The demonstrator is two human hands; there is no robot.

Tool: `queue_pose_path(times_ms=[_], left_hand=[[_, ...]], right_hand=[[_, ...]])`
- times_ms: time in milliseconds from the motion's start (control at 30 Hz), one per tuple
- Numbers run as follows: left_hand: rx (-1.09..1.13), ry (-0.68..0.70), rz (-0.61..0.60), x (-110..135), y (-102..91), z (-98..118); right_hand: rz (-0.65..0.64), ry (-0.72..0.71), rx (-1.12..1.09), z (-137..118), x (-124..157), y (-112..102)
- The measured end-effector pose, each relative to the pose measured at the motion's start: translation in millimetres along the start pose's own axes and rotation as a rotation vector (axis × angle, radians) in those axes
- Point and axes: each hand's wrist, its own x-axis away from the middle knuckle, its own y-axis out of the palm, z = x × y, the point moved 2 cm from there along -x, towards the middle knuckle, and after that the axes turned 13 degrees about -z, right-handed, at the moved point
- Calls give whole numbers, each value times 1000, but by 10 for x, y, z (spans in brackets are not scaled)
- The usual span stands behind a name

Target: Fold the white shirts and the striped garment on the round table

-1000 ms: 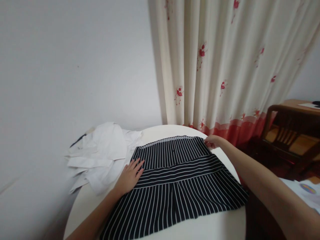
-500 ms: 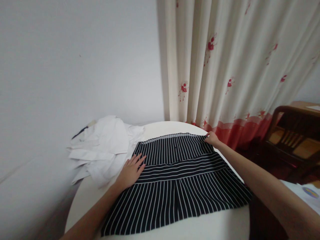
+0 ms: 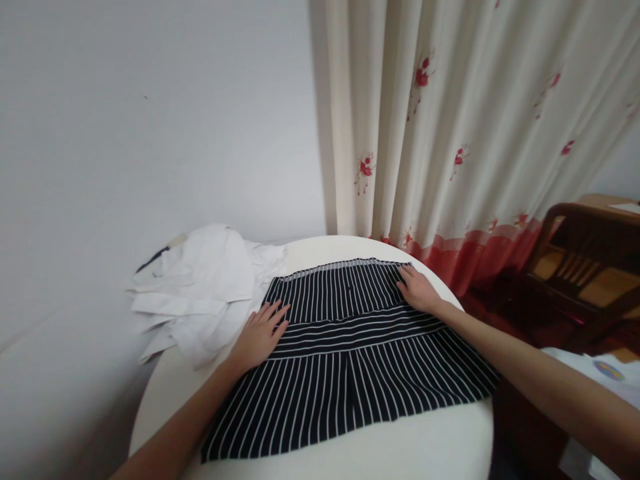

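A black garment with white stripes (image 3: 320,390), which looks like a skirt or shorts, lies spread out on a round white table (image 3: 415,443). Its narrower top edge points away from me, and a band of crosswise stripes runs over its middle. My left hand (image 3: 259,335) rests flat on its left side, fingers spread. On the upper right corner lies my right hand (image 3: 419,290), its fingers stretched out over the cloth. Neither hand grips the fabric.
A heap of white clothes (image 3: 210,273) lies on the table's left side against the wall (image 3: 150,133). Behind hangs a cream curtain (image 3: 400,120) with red flowers. To the right stand a wooden chair (image 3: 565,267) and, lower, a white item (image 3: 595,373) with a coloured oval.
My right hand has let go of the garment's upper right corner and now lies flat on it, slightly further in. My left hand stays in place on the cloth. The view has shifted slightly.
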Motion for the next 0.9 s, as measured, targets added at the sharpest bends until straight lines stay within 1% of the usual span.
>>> queue_pose_path(times_ms=[33, 67, 133, 200, 300, 367, 433, 467, 533, 600, 667, 767, 833, 900], left_hand=[[-2, 1, -1, -2, -1, 0], [-2, 1, -4, -3, -3, 2], [4, -1, -10, -5, -6, 10], [14, -4, -16, -11, -5, 15], [68, 15, 8, -37, -13, -9], [158, 53, 58, -67, -44, -64], [277, 61, 138, -97, -101, -159], [337, 42, 181, -105, -135, -217], [457, -27, 244, -94, -204, -338], [570, -96, 270, -43, -266, -432], [665, -140, 275, 30, -317, -482], [715, -175, 259, 117, -369, -472], [709, -180, 231, 143, -384, -414], [704, -153, 176, 148, -377, -329]], right_hand=[[-57, -14, 15, 12, 69, 78], [-105, 2, 13, 57, 128, 134], [-147, 95, -33, 229, 199, 146], [-127, 173, -84, 445, 217, 27], [-53, 229, -111, 704, 226, -271], [-4, 226, -119, 762, 266, -429], [10, 189, -134, 724, 335, -482], [0, 157, -146, 680, 373, -464], [-42, 75, -182, 586, 447, -360], [-77, -9, -228, 534, 500, -211], [-79, -71, -276, 558, 512, -71], [-86, -99, -321, 672, 459, 62], [-117, -129, -347, 718, 426, 82], [-147, -171, -365, 714, 426, 62]])
